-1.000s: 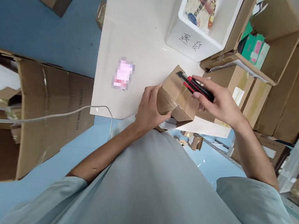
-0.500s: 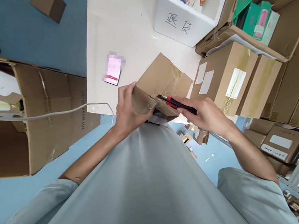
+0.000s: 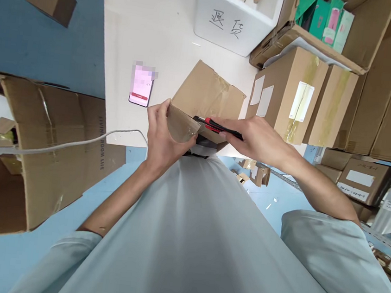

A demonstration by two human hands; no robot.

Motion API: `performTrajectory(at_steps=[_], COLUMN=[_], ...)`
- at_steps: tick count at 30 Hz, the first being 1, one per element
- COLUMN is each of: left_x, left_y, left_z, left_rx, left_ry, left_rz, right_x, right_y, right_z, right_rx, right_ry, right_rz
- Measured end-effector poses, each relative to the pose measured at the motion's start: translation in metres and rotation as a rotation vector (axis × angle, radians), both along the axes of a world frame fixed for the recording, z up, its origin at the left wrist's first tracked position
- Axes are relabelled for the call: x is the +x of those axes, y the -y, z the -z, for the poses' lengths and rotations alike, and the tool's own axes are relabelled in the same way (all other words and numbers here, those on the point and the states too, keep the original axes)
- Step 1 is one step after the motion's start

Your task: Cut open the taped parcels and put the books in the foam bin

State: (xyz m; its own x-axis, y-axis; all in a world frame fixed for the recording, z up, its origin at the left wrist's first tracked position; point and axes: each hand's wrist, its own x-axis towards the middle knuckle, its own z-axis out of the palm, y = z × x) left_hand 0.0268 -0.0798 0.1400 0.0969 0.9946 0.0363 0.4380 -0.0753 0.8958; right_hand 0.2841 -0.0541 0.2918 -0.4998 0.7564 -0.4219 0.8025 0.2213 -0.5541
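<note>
A small brown cardboard box (image 3: 201, 91) with clear tape on it is tilted at the front edge of the white table (image 3: 138, 28). My left hand (image 3: 163, 136) grips its left end, fingers on the side and thumb near the lower corner. In my right hand (image 3: 249, 136) is a red and black utility knife (image 3: 218, 126), its tip at the taped edge near the box's left corner. Below the knife, a dark gap and something grey show at the box's near side; what it is cannot be made out.
A phone (image 3: 141, 85) lies left of the box. Behind stands a white foam bin (image 3: 229, 24); cartons (image 3: 288, 91) line the right side. A large open carton (image 3: 55, 150) stands at the left, crossed by a pale cable (image 3: 77, 143).
The knife in my right hand has moved left along the box, toward its left corner. The whole view has shifted slightly, and my left hand still grips the box.
</note>
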Motion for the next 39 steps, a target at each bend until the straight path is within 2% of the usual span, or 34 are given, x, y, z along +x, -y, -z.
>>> performTrajectory(at_steps=[4,8,12,17,21,25,30,35,37,39], left_x=[0.001,-0.001,-0.005,-0.008,-0.007,-0.008,-0.014,-0.019,-0.021,-0.022], left_y=[0.005,0.010,0.005,-0.001,0.000,-0.001,-0.009,-0.021,-0.026,-0.033], left_z=[0.003,0.007,0.011,0.007,0.003,0.004,0.002,-0.001,-0.001,0.001], left_rx=[0.055,0.077,0.065,0.023,-0.005,0.039,0.016,-0.022,-0.013,-0.016], left_ry=[-0.020,-0.046,-0.032,-0.050,-0.078,-0.074,-0.058,-0.025,-0.004,0.000], left_rz=[0.007,0.034,0.012,0.056,0.049,0.068,0.095,0.140,0.135,0.120], right_x=[-0.014,-0.011,0.003,0.010,0.007,-0.005,-0.032,-0.043,-0.038,-0.029], right_y=[-0.002,0.000,0.014,0.033,0.036,0.031,0.022,0.026,0.035,0.047], right_z=[-0.010,-0.029,-0.028,-0.021,-0.021,-0.012,0.001,0.031,0.042,0.049], right_rx=[-0.009,-0.056,-0.086,-0.024,0.037,-0.003,-0.075,-0.201,-0.200,-0.151], right_ry=[0.144,0.298,0.359,0.260,0.162,0.201,0.414,0.523,0.510,0.430], right_rz=[-0.061,-0.151,-0.183,-0.049,0.061,0.002,-0.103,-0.201,-0.168,-0.073])
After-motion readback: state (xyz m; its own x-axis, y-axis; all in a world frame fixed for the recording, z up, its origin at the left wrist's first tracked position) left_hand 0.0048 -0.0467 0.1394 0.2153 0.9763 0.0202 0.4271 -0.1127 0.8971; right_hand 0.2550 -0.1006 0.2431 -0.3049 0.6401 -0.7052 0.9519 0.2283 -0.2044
